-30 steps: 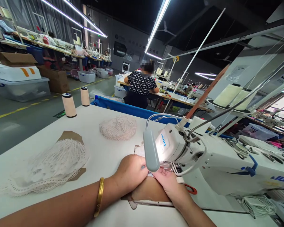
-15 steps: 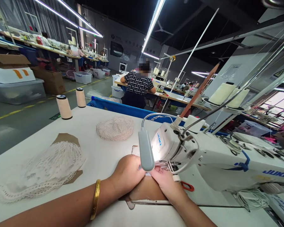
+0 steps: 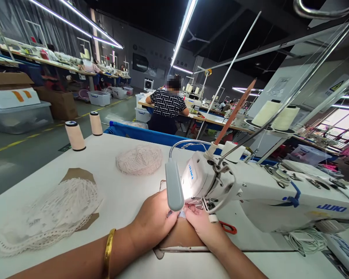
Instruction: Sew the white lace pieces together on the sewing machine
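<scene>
White in the head view: pinching a small piece of pale cloth [image 3: 182, 214] with left hand [image 3: 154, 215] and right hand [image 3: 202, 223] alike, clamping it in both, near thumb to thumb. Held before the needle end of the sewing machine [image 3: 196, 174], partly hidden by the grey lamp [image 3: 174, 190]. Can see, leftward on the white table [image 3: 116, 193], nearer a lace heap [image 3: 64, 205] over brown card [image 3: 80, 175], farther off a lace bundle [image 3: 139, 159]. Can make out, just beside the right wrist, an orange-red loop [image 3: 232, 231].

Passage is available across the tabletop [image 3: 116, 203] between the nearer lace bundle [image 3: 66, 203] and the left hand [image 3: 152, 217]; the grey lamp [image 3: 174, 188] and sewing machine [image 3: 258, 190] obstruct the far side.
</scene>
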Demonstrator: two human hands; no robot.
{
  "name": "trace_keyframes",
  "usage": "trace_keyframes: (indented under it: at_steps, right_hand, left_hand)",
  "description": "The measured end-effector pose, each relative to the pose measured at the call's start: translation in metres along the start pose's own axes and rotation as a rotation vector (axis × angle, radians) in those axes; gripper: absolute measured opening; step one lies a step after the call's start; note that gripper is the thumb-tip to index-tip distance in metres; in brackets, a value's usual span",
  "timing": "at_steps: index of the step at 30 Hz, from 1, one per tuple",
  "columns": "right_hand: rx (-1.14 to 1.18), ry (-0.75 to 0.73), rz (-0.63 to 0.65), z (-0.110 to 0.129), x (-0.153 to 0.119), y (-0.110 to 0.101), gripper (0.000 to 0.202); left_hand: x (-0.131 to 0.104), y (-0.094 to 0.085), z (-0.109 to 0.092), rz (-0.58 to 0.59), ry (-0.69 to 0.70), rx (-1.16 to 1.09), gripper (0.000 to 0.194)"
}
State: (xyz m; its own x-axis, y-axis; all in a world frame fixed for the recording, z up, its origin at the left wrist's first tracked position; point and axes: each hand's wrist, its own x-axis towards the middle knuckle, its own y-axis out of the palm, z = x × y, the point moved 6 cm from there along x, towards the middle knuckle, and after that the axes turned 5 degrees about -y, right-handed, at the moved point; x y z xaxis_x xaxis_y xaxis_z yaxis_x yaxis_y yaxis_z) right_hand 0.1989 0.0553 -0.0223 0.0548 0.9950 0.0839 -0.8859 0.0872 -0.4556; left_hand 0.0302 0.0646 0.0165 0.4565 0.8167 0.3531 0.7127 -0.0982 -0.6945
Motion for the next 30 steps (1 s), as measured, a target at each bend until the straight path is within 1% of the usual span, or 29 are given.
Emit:
trace_keyframes:
  at_steps: [2, 5, 7, 9, 11, 12, 13, 14, 15, 16, 17, 19, 21, 23, 25, 28, 30]
  right_hand:
    - [-0.012, 0.001, 0.032, 0.002, -0.004, -0.007, 0.031]
    - [-0.038, 0.032, 0.135, 0.007, -0.015, -0.025, 0.020]
    - [-0.060, 0.056, 0.259, 0.013, -0.024, -0.037, 0.013]
    - [-0.148, 0.065, 0.476, 0.019, -0.033, -0.043, 0.018]
    - [-0.271, 0.031, 0.621, 0.025, -0.038, -0.047, 0.025]
    - [-0.314, 0.009, 0.655, 0.026, -0.039, -0.047, 0.027]
    - [-0.335, -0.016, 0.646, 0.026, -0.038, -0.047, 0.026]
    - [-0.342, -0.045, 0.600, 0.026, -0.035, -0.046, 0.024]
    - [-0.347, -0.086, 0.518, 0.025, -0.032, -0.045, 0.022]
    - [-0.356, -0.146, 0.406, 0.024, -0.029, -0.045, 0.022]
    - [-0.376, -0.224, 0.287, 0.024, -0.028, -0.044, 0.025]
    - [-0.445, -0.435, 0.121, 0.027, -0.032, -0.039, 0.031]
    - [-0.513, -0.611, 0.055, 0.030, -0.039, -0.032, 0.036]
    - [-0.562, -0.695, 0.047, 0.032, -0.045, -0.028, 0.042]
    - [-0.601, -0.709, 0.071, 0.033, -0.047, -0.028, 0.043]
    - [-0.655, -0.705, 0.183, 0.033, -0.051, -0.026, 0.036]
    - [-0.643, -0.723, 0.276, 0.032, -0.054, -0.024, 0.032]
  left_hand:
    - [-0.003, -0.007, -0.004, -0.092, 0.109, 0.017, 0.017]
    - [-0.003, -0.012, -0.001, -0.152, 0.145, 0.080, 0.021]
    - [-0.001, -0.011, 0.003, -0.140, 0.133, 0.106, 0.023]
    - [0.001, -0.007, 0.006, -0.090, 0.121, 0.132, 0.022]
    - [0.002, -0.002, 0.009, -0.029, 0.107, 0.166, 0.020]
    - [0.001, 0.000, 0.010, -0.005, 0.099, 0.185, 0.019]
    - [0.001, 0.002, 0.011, 0.015, 0.093, 0.205, 0.019]
    - [0.000, 0.003, 0.011, 0.025, 0.088, 0.226, 0.020]
    - [-0.001, 0.002, 0.011, 0.030, 0.081, 0.245, 0.020]
    - [-0.002, 0.001, 0.010, 0.034, 0.075, 0.261, 0.022]
    - [-0.002, -0.002, 0.009, 0.039, 0.071, 0.270, 0.022]
    - [-0.004, -0.008, 0.003, 0.052, 0.091, 0.276, 0.022]
    - [-0.006, -0.015, -0.005, 0.089, 0.144, 0.265, 0.020]
    - [-0.009, -0.020, -0.016, 0.131, 0.201, 0.240, 0.020]
    - [-0.013, -0.024, -0.025, 0.176, 0.237, 0.198, 0.020]
    - [-0.019, -0.026, -0.035, 0.242, 0.255, 0.075, 0.021]
    - [-0.020, -0.028, -0.038, 0.228, 0.259, 0.013, 0.020]
